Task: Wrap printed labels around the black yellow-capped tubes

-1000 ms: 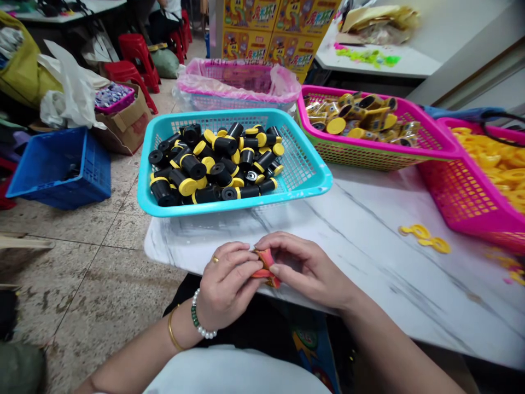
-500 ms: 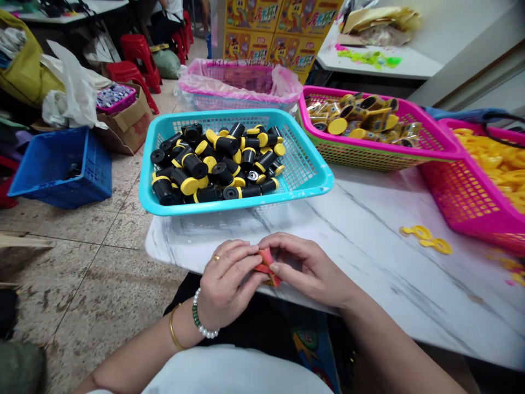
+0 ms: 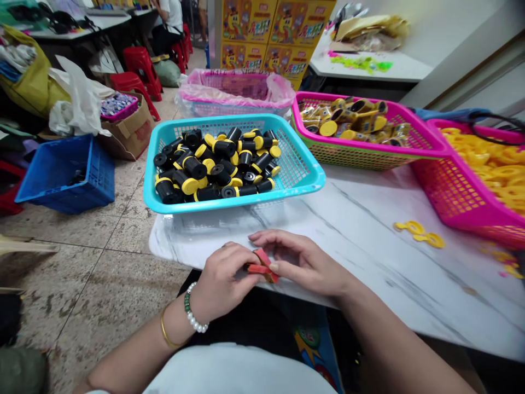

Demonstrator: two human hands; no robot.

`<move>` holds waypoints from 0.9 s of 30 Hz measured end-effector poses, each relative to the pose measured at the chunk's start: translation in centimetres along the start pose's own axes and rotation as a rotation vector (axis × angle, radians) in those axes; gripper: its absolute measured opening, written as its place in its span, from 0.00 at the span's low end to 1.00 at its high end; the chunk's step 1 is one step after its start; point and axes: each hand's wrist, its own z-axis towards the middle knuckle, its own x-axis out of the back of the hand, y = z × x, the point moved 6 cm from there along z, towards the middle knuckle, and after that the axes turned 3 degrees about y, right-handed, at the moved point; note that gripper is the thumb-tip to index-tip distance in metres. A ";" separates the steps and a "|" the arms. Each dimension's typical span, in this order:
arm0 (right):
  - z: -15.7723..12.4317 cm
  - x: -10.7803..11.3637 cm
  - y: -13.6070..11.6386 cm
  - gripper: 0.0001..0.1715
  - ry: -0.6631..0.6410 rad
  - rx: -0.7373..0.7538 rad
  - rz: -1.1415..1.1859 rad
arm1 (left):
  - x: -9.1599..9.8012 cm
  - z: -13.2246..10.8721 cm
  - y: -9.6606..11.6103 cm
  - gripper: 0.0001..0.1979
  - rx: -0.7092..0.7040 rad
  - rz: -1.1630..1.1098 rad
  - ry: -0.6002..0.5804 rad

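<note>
Between my hands, over the front edge of the marbled table (image 3: 353,235), is a small red and orange folded piece (image 3: 264,266); its exact kind is unclear. My left hand (image 3: 227,273), with a bead bracelet and a bangle on the wrist, has fingers and thumb closed on the piece's left side. From the other side, my right hand (image 3: 305,262) pinches it with the thumb, the index finger arched above. A turquoise basket (image 3: 233,207) of black cylinders with yellow caps (image 3: 221,175) stands just beyond my hands.
A pink basket (image 3: 369,150) of yellow-capped items stands at the back right. Another pink basket (image 3: 455,191) holds yellow plastic pieces, and loose yellow ring pieces (image 3: 429,239) lie beside it. Blue crate (image 3: 74,189) and red stools (image 3: 141,60) stand on the floor at left.
My left fingers have drawn back and curled, uncovering more of the red piece, whose parts stand more apart. My right index finger has lifted off it. The view has shifted slightly.
</note>
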 end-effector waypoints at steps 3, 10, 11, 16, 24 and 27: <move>-0.7 0.3 -1.0 0.22 -0.044 0.050 0.009 | -0.2 0.2 -0.3 0.07 0.052 -0.043 -0.067; -3.1 -0.4 -3.3 0.32 0.212 0.201 -0.367 | -0.5 0.5 -0.7 0.08 0.134 0.028 0.018; -3.1 -0.7 -3.0 0.32 0.211 0.204 -0.356 | -0.6 0.6 -0.7 0.09 0.132 0.024 -0.008; -2.1 -1.8 -1.3 0.23 0.231 0.184 -0.318 | -0.4 1.0 -0.6 0.06 0.115 0.051 -0.056; -1.5 -1.3 -1.0 0.12 0.395 0.163 -0.401 | 0.2 2.3 -2.3 0.05 0.330 0.120 -0.052; -2.5 -0.8 -1.1 0.07 0.429 0.109 -0.291 | 1.2 1.3 -3.3 0.14 0.510 0.037 -0.006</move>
